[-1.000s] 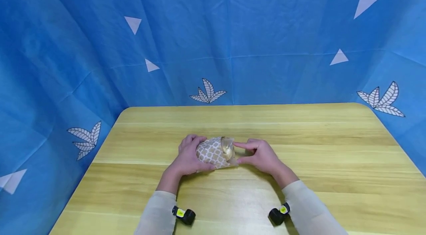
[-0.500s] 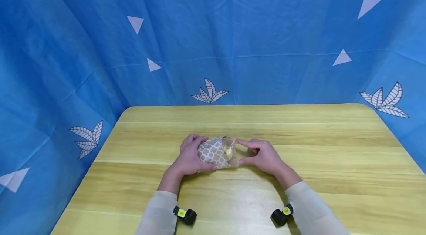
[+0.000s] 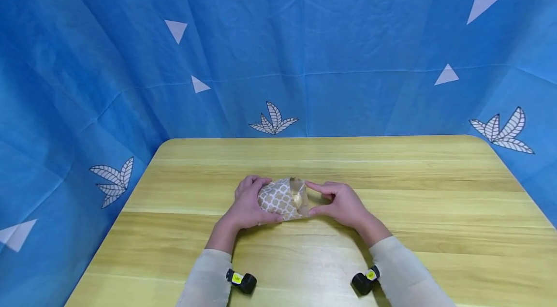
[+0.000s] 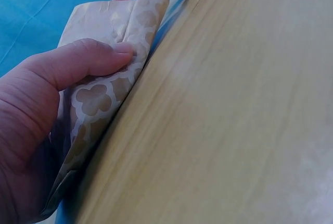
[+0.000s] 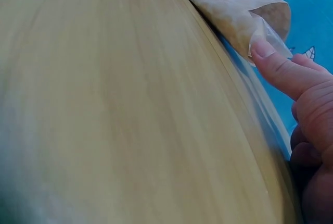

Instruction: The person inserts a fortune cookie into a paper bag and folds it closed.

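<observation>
A tan paper bag (image 3: 278,198) with a white quatrefoil pattern lies on its side on the table, its mouth facing right. Inside the mouth shows a pale golden item in clear wrap (image 3: 297,199), its kind too small to tell. My left hand (image 3: 250,203) grips the bag's closed end, thumb along the near side and fingers over the far side. At the mouth, my right hand (image 3: 341,203) holds the rim between thumb and index finger, one at each corner. In the right wrist view the right thumb (image 5: 278,65) presses the bag's near corner.
The wooden table (image 3: 413,220) has rounded far corners. Behind it and at the left hangs a blue curtain (image 3: 370,55) with white triangles and leaves. Black wrist cameras (image 3: 248,284) are strapped over both pale sleeves (image 3: 206,273).
Both hands and the bag stay nearly in place. The right hand shifts slightly right, then back left, at the bag's mouth. The view drifts a little.
</observation>
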`<state>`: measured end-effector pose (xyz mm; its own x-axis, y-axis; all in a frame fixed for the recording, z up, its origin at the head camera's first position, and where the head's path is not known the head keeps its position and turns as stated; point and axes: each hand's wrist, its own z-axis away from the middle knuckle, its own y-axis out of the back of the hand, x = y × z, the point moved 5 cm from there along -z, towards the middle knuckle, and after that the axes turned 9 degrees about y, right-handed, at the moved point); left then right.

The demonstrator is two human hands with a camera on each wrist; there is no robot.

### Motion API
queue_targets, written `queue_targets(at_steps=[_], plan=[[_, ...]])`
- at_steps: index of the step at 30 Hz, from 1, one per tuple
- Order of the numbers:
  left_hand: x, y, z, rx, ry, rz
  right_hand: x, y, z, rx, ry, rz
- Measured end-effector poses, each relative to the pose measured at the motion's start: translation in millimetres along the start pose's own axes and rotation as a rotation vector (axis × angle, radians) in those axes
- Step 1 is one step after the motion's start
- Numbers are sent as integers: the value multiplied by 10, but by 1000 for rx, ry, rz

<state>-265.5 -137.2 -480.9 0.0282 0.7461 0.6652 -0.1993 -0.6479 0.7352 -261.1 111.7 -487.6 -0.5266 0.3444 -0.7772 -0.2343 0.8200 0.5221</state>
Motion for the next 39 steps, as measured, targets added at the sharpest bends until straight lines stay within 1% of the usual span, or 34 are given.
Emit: queue_targets(at_steps=[8, 14, 21, 29, 31, 36, 39], plan=[[2, -4, -19, 14, -5, -11, -2, -65, -62, -9, 4, -8], [23, -17, -22, 18, -20, -34, -24, -100, -94, -21, 20, 16], [40, -30, -28, 17, -35, -44, -23, -68, -60, 25, 19, -36], [29, -35, -28, 13, -19, -32, -29, -44, -31, 78, 72, -88], [26, -34, -31, 14, -20, -33, -28, -54, -33, 59, 69, -71], [24, -33, -37, 18, -25, -36, -37, -93, -70, -28, 63, 17], [30, -38, -38, 12, -27, -31, -38, -85, -68, -29, 52, 13]])
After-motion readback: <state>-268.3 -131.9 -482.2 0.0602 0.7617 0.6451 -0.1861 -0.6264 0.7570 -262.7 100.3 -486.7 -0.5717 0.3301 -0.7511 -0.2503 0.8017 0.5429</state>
